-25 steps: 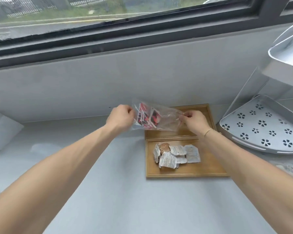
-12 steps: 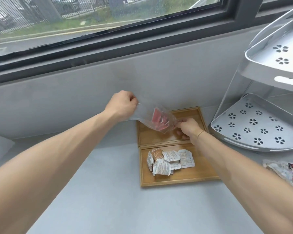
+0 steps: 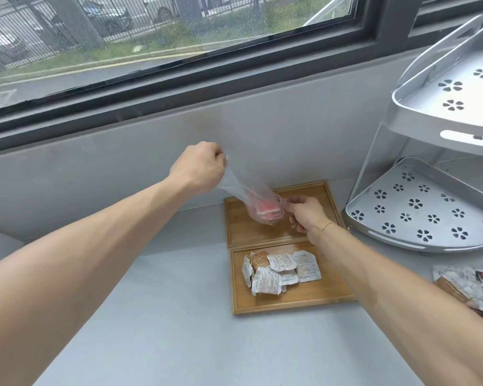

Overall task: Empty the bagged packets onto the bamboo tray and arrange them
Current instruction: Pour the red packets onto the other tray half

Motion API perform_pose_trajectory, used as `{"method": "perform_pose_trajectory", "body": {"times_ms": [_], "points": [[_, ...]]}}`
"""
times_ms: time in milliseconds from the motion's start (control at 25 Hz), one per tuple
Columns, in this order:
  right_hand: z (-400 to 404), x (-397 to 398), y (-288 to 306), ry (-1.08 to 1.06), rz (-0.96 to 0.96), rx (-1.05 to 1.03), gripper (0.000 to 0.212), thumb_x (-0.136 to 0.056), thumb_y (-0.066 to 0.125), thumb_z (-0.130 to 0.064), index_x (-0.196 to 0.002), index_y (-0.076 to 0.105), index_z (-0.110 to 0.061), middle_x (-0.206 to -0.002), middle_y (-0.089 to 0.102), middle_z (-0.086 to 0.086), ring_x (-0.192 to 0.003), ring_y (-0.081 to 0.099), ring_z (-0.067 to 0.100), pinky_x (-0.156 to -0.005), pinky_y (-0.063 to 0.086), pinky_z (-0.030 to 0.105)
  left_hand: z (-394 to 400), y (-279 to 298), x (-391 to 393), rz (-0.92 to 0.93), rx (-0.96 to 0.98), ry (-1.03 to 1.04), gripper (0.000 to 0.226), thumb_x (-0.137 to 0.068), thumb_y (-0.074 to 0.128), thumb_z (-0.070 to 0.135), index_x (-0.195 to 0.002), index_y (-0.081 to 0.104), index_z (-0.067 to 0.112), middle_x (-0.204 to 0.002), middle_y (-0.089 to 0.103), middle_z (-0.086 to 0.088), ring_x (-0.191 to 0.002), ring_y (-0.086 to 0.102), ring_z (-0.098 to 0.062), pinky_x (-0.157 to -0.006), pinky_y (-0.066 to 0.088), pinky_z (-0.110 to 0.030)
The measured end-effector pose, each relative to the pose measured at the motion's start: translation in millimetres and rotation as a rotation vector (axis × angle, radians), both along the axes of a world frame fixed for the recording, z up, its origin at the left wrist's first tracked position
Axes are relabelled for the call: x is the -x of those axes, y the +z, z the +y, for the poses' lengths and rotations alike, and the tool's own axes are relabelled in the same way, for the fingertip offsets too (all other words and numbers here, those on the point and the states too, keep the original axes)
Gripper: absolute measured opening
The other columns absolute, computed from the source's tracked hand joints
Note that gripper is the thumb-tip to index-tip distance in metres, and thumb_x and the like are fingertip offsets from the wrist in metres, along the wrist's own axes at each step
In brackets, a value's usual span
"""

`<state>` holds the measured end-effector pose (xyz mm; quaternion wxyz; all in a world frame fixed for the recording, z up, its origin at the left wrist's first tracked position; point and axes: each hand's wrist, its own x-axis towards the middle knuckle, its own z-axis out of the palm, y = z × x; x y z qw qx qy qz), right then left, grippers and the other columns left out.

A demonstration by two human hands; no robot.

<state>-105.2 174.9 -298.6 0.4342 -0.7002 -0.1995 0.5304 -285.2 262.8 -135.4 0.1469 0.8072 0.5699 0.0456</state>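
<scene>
1. We are holding our left hand (image 3: 198,168) raised in front of the grey wall, its fingers curled tight round the gathered top end of the clear bag (image 3: 236,188), so the bag is hanging slanted down to the right.

2. The red packets (image 3: 265,208) are sitting bunched in the low end of the bag, just above the far tray (image 3: 236,232), which is showing bare wood. They are lying well below our left fingers and right beside our right ones.

3. We are bringing our right hand (image 3: 304,214) to the low end, thumb and forefinger pinching the plastic there while the other fingers are hanging loosely curled. Whether that end is the open mouth we cannot tell.

4. To do this step well, we judge that we should be keeping the high end lifted and the low end over the middle of the far tray, easing the plastic apart and shaking gently so the packets are sliding out onto the wood and not over its rim onto the bench (image 3: 179,330).

5. The near tray (image 3: 332,295), touching the far one, is already carrying a loose heap of white packets (image 3: 279,270).

6. Further right, more wrapped packets (image 3: 463,285) are lying on the bench below a metal corner rack (image 3: 418,207).
</scene>
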Motion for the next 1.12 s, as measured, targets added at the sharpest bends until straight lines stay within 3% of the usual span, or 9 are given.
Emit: {"method": "perform_pose_trajectory", "body": {"times_ms": [280, 480, 640, 800, 1000, 1120], "points": [[-0.8, -0.3, 2.3, -0.109, 0.09, -0.049, 0.006, -0.095, 0.061, -0.017, -0.099, 0.064, -0.015, -0.069, 0.061, -0.002, -0.041, 0.041, 0.006, -0.031, 0.024, 0.015, 3.6, 14.3, -2.8, -0.079, -0.047, 0.056, 0.03, -0.094, 0.041, 0.027, -0.096, 0.068, 0.016, -0.101, 0.071, -0.009, -0.095, 0.061, -0.032, -0.086, 0.054, -0.044], [-4.9, 3.7, 8.2, -0.077, 0.123, -0.032, 0.024, -0.093, 0.062, -0.03, -0.109, 0.067, -0.014, -0.071, 0.065, -0.005, -0.044, 0.039, 0.007, -0.036, 0.023, 0.016, -4.1, 18.4, -1.8, -0.082, -0.042, 0.036, 0.029, -0.095, 0.041, 0.027, -0.094, 0.068, 0.016, -0.099, 0.072, -0.007, -0.094, 0.062, -0.031, -0.085, 0.053, -0.04], [-11.7, 10.8, 19.8, 0.001, 0.088, -0.03, 0.028, -0.091, 0.065, -0.035, -0.11, 0.068, -0.014, -0.085, 0.068, -0.003, -0.052, 0.046, 0.007, -0.042, 0.028, 0.021, -12.3, 29.5, 0.7, -0.122, -0.043, 0.025, 0.027, -0.097, 0.042, 0.026, -0.093, 0.067, 0.016, -0.091, 0.069, -0.004, -0.088, 0.06, -0.026, -0.073, 0.046, -0.031], [-22.1, 18.4, 34.5, 0.06, 0.219, -0.063, 0.029, -0.09, 0.065, -0.044, -0.103, 0.072, -0.019, -0.101, 0.073, 0.001, -0.068, 0.06, 0.012, -0.048, 0.041, 0.023, -29.6, 46.4, 6.3, -0.185, -0.047, 0.006, 0.024, -0.098, 0.043, 0.023, -0.091, 0.066, 0.017, -0.08, 0.061, 0.006, -0.075, 0.054, -0.014, -0.057, 0.038, -0.021], [-57.1, 16.7, 62.2, -0.002, 0.298, -0.168, 0.017, -0.092, 0.067, -0.026, -0.101, 0.069, -0.012, -0.081, 0.068, 0.0, -0.062, 0.058, 0.011, -0.052, 0.042, 0.024, -68.5, 60.6, 21.0, -0.243, -0.073, -0.006, 0.024, -0.099, 0.044, 0.022, -0.092, 0.067, 0.016, -0.074, 0.059, 0.012, -0.072, 0.054, -0.011, -0.058, 0.039, -0.022], [-98.0, 3.2, 78.9, -0.051, 0.273, -0.205, 0.006, -0.092, 0.067, -0.021, -0.089, 0.065, -0.016, -0.073, 0.066, -0.002, -0.058, 0.055, 0.011, -0.053, 0.04, 0.024, -100.1, 61.8, 24.2, -0.242, -0.07, -0.017, 0.023, -0.1, 0.046, 0.023, -0.092, 0.067, 0.017, -0.077, 0.062, 0.009, -0.074, 0.056, -0.012, -0.06, 0.039, -0.023]]}}
